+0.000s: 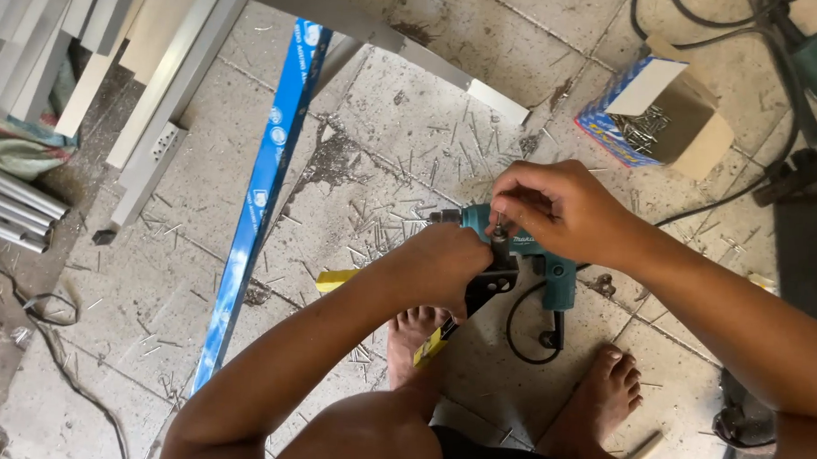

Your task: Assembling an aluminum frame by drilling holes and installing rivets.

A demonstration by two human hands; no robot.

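Both hands grip a teal drill (526,247) above the floor (384,147): left hand (443,267) wraps its body, right hand (554,207) pinches a small key at the chuck. Nearby, an open box of screws (657,116) and a blue strip (261,188).

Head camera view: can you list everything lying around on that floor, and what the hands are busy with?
electric drill: one, teal, held at centre
cardboard box of screws: one, blue and tan, open, upper right
long strip: one, blue, lying diagonally at left
metal profiles: several, pale grey, stacked upper left
cables: black, upper right
concrete floor: grey, strewn with shavings
feet: two, bare, bottom centre
left hand: grips the drill body
right hand: fingers pinching at the drill's top
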